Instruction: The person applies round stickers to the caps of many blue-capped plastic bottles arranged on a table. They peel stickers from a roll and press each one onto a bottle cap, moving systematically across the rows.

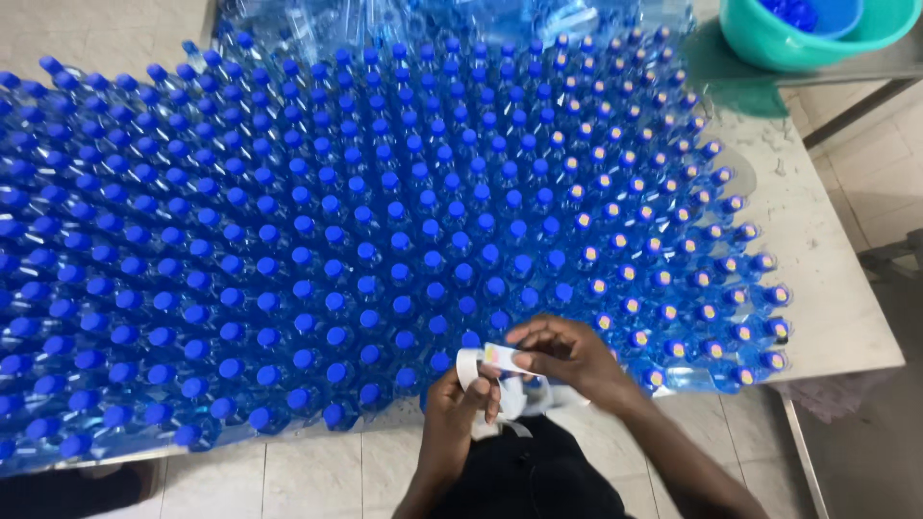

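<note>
A dense field of clear plastic bottles with blue caps (365,240) covers a white table (827,288). Bottles at the right side carry small round yellow stickers on their caps (663,279); those to the left are plain blue. At the table's near edge my left hand (461,394) holds a white strip of sticker backing paper (481,370) that loops downward. My right hand (567,351) pinches the strip's upper end, where a small yellow sticker shows. Both hands hover just in front of the nearest bottle row.
A teal plastic basin (817,34) with a blue bowl of blue caps (817,12) inside stands at the far right corner. Crumpled clear plastic wrap (433,14) lies behind the bottles. Tiled floor (865,452) lies right of and below the table.
</note>
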